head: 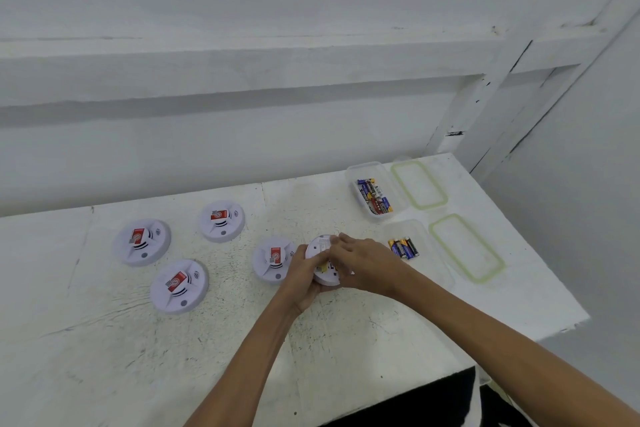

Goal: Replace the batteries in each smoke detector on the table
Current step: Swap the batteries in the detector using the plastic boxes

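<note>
cradling the upturned smoke detector just over the table, the left hand grips its left rim; the right hand curls over its back, nearer the loose batteries lying rightward.

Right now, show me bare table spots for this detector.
Bare: the wide near-left strip of white table in front of the four red-labelled round white smoke detectors, and the far patch between them and the clear plastic battery boxes. Crowded: the boxes and green-rimmed lids at right.
</note>
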Demonstrator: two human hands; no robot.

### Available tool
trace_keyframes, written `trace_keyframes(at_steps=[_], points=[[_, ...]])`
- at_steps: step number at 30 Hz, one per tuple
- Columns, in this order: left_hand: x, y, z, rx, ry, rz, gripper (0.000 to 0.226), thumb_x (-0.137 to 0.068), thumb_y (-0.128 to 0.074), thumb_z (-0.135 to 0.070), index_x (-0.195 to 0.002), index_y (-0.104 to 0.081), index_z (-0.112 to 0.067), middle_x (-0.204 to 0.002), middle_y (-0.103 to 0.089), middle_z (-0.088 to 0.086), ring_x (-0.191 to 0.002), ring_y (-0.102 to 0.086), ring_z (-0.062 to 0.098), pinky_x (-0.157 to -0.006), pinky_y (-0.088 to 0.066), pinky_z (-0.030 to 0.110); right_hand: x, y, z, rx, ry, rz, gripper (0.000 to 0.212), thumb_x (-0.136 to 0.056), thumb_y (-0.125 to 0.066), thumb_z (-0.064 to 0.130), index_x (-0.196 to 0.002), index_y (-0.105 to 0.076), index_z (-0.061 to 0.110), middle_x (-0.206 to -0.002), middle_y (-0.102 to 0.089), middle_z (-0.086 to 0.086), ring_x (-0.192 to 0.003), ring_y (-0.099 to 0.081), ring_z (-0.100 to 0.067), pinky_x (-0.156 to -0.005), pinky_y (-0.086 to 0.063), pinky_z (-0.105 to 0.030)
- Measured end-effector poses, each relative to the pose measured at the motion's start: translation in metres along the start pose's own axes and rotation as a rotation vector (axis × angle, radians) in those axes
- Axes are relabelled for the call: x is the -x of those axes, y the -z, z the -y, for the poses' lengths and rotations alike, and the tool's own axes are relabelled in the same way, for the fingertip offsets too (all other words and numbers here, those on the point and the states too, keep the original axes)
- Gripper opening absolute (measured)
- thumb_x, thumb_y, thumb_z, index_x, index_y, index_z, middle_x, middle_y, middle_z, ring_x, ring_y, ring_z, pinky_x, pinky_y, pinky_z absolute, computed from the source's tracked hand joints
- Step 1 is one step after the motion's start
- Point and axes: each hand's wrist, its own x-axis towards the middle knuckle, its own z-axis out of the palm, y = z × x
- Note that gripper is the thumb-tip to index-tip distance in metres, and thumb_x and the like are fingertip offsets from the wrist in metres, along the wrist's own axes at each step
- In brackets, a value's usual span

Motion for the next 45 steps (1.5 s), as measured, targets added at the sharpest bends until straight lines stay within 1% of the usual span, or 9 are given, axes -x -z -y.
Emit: trace_keyframes(at_steps=[5, 11, 15, 18, 22, 26, 31, 35, 45], points=[[0.001, 0.002, 0.0, 0.131, 0.042, 0.014, 0.039, -0.097, -0.063, -0.011, -0.135, -0.055, -0.007, -0.127, -0.066, 0.025, -0.108, -0.069, 0.039, -0.077, -0.063, 0.053, 0.003, -0.017, -0.01, 0.021, 0.141, -0.157, 0.04, -0.092, -0.061, 0.025, -0.129, -0.056, 0.013, -0.133, -0.062, -0.02, -0.122, -0.06, -0.041, -0.07, -0.062, -0.047], [-0.001, 0.006, 0.001, 0.22, 0.06, 0.099, 0.039, -0.099, -0.058, -0.01, -0.138, -0.058, -0.006, -0.124, -0.068, 0.025, -0.105, -0.069, 0.038, -0.083, -0.062, 0.055, 0.012, -0.024, -0.025, -0.117, 0.194, -0.176, 0.03, -0.098, -0.054, 0.026, -0.127, -0.059, 0.019, -0.143, -0.056, -0.003, -0.143, -0.041, -0.024, -0.1, -0.054, -0.038], [0.0, 0.007, -0.002, 0.192, 0.062, 0.153, 0.033, -0.1, -0.056, -0.006, -0.132, -0.061, -0.006, -0.12, -0.071, 0.023, -0.103, -0.071, 0.038, -0.083, -0.062, 0.055, 0.015, -0.013, -0.029, -0.069, 0.199, -0.167, 0.028, -0.096, -0.062, 0.017, -0.124, -0.062, 0.024, -0.145, -0.052, -0.002, -0.14, -0.041, -0.021, -0.089, -0.057, -0.036], [0.003, 0.002, -0.007, 0.196, 0.067, 0.194, 0.041, -0.092, -0.062, -0.009, -0.133, -0.06, -0.007, -0.122, -0.071, 0.023, -0.104, -0.071, 0.038, -0.079, -0.063, 0.054, 0.016, -0.009, -0.029, -0.082, 0.21, -0.256, 0.026, -0.099, -0.056, 0.021, -0.124, -0.061, 0.025, -0.135, -0.056, 0.006, -0.13, -0.044, -0.015, -0.088, -0.051, -0.024], [-0.001, 0.0, -0.009, 0.185, 0.075, 0.183, 0.05, -0.092, -0.066, -0.009, -0.14, -0.053, -0.005, -0.131, -0.066, 0.026, -0.117, -0.065, 0.046, -0.084, -0.058, 0.064, 0.018, -0.005, -0.018, -0.675, -0.183, -0.442, 0.015, -0.103, -0.054, 0.027, -0.116, -0.06, 0.025, -0.113, -0.068, 0.015, -0.107, -0.064, -0.004, -0.086, -0.054, -0.021], [-0.003, 0.002, -0.01, 0.183, 0.076, 0.135, 0.059, -0.089, -0.069, -0.01, -0.144, -0.048, -0.003, -0.132, -0.065, 0.025, -0.117, -0.065, 0.048, -0.078, -0.06, 0.061, 0.023, -0.008, -0.037, -0.761, -0.571, -0.772, 0.01, -0.1, -0.059, 0.021, -0.11, -0.06, 0.022, -0.092, -0.074, 0.007, -0.077, -0.07, -0.009, -0.067, -0.057, -0.021], [-0.003, 0.002, -0.012, 0.2, 0.077, 0.136, 0.069, -0.082, -0.074, -0.013, -0.144, -0.048, -0.004, -0.131, -0.066, 0.025, -0.118, -0.064, 0.049, -0.08, -0.06, 0.062, 0.042, -0.035, -0.075, -0.586, -0.929, -0.521, 0.014, -0.089, -0.066, 0.013, -0.102, -0.068, 0.01, -0.09, -0.07, -0.005, -0.075, -0.065, -0.017, -0.065, -0.051, -0.028], [-0.003, -0.001, -0.014, 0.202, 0.08, 0.152, 0.064, -0.085, -0.072, -0.013, -0.144, -0.049, -0.005, -0.131, -0.066, 0.024, -0.118, -0.065, 0.047, -0.083, -0.059, 0.064, 0.042, -0.049, -0.079, -0.463, -0.957, -0.389, 0.014, -0.088, -0.067, 0.017, -0.099, -0.072, 0.009, -0.078, -0.067, -0.002, -0.071, -0.061, -0.017, -0.064, -0.042, -0.025], [-0.005, 0.002, -0.017, 0.215, 0.093, 0.141, 0.06, -0.091, -0.069, -0.01, -0.146, -0.046, -0.004, -0.132, -0.065, 0.025, -0.118, -0.065, 0.048, -0.087, -0.056, 0.068, 0.041, -0.05, -0.087, -0.438, -0.978, -0.342, 0.014, -0.085, -0.069, 0.018, -0.098, -0.068, 0.015, -0.086, -0.067, -0.002, -0.08, -0.063, -0.022, -0.065, -0.053, -0.034]])
